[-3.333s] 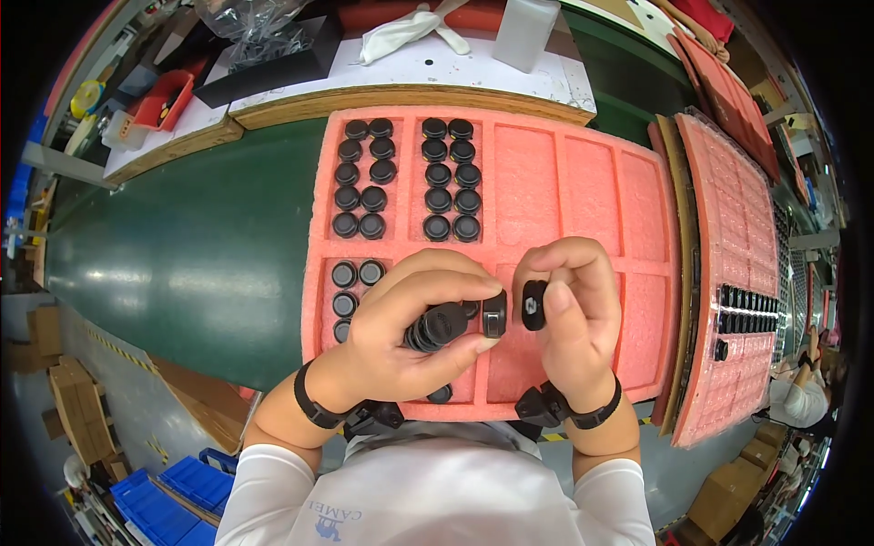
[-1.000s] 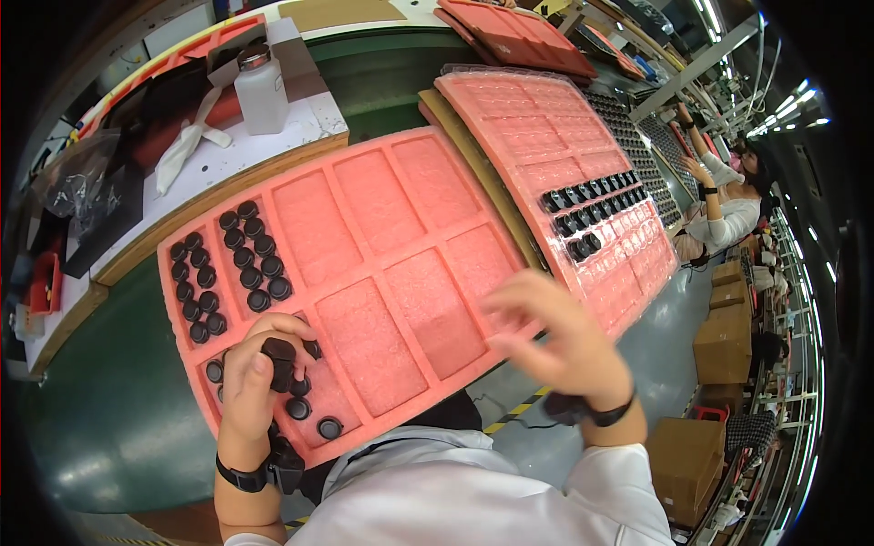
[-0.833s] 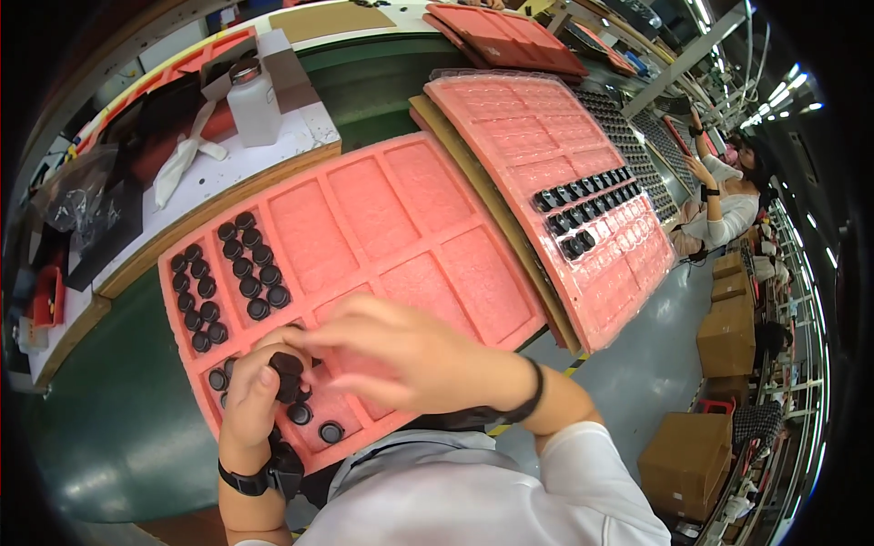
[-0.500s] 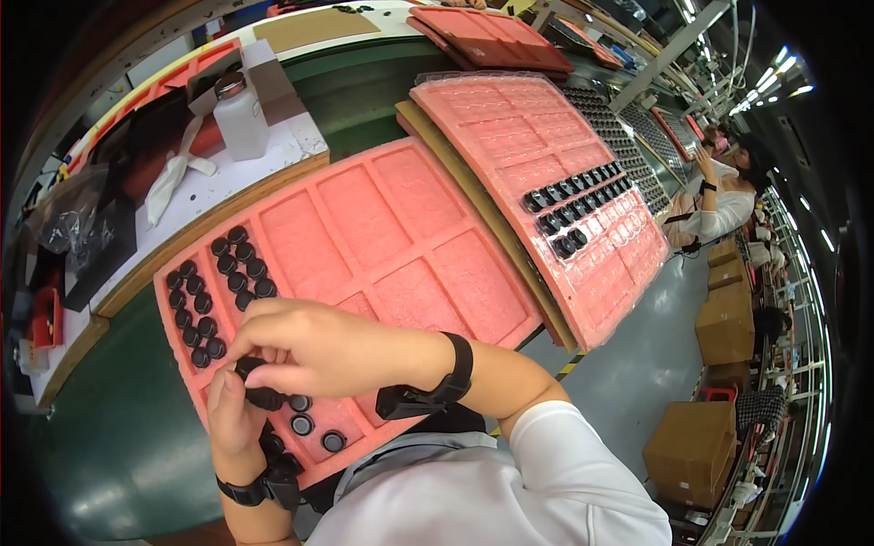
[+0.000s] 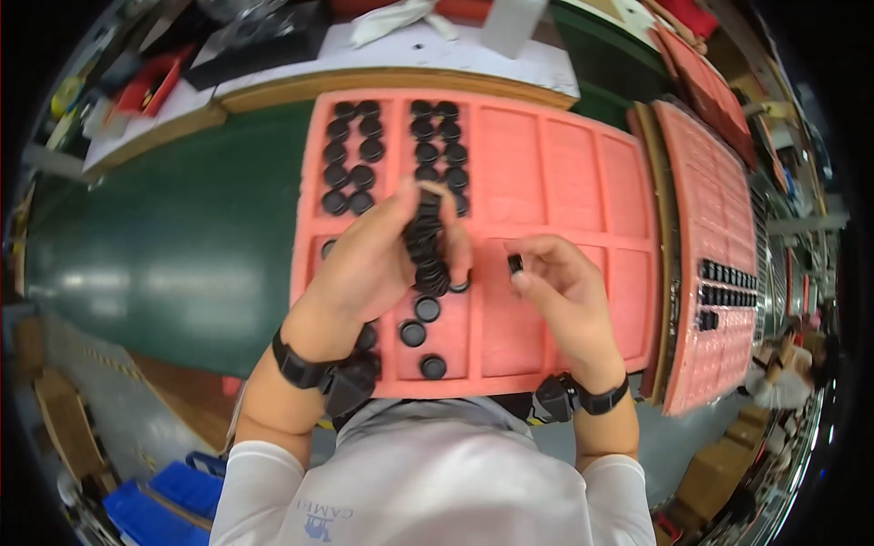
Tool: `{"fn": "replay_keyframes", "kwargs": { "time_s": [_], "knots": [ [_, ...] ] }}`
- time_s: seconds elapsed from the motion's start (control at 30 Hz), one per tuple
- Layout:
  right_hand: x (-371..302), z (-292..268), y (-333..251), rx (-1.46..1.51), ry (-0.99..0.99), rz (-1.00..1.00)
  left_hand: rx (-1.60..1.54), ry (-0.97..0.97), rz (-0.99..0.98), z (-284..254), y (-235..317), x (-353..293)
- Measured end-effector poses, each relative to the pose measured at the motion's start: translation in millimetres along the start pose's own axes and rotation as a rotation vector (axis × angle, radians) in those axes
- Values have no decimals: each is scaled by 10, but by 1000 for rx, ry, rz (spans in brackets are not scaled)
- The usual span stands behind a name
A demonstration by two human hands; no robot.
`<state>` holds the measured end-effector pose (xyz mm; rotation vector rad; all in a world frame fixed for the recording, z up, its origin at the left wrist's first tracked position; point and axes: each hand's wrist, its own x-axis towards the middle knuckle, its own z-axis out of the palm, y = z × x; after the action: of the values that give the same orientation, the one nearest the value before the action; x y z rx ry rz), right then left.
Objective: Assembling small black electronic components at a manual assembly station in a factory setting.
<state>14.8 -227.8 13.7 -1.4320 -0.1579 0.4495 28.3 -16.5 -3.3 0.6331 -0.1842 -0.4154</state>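
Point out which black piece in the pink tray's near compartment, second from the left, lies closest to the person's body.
The black piece by that compartment's front edge; the others visible there lie farther up, nearer the left hand.

A smooth green worktop point(image 5: 182, 264) carries the work, its bare stretch on the left shining with soft patches of reflected light. Flat on its middle lies a pink foam tray point(image 5: 514, 173), divided by raised ribs into compartments and reaching to the near edge. Just right of it lies a brown board point(image 5: 648, 155) with a second pink tray point(image 5: 703, 205) on top. Another strip of green shows beyond the tray's far right corner.
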Motion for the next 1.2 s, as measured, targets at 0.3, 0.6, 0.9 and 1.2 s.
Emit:
{"fn": "replay_keyframes", "kwargs": {
  "time_s": [0.3, 0.6, 0.9, 1.2],
  "knots": [
    [-65, 386, 112, -758, -179, -216, 105, 193, 130, -7, 110, -74],
    [71, 524, 150, -987, -302, -343, 248, 252, 124, -12, 154, -100],
    [364, 346, -302, -608, 0, -662, 474, 195, 122, 129, 166, -135],
    [327, 195, -164, -213, -94, -576, 558, 143, 110, 192, 103, -173]
  ]
}}
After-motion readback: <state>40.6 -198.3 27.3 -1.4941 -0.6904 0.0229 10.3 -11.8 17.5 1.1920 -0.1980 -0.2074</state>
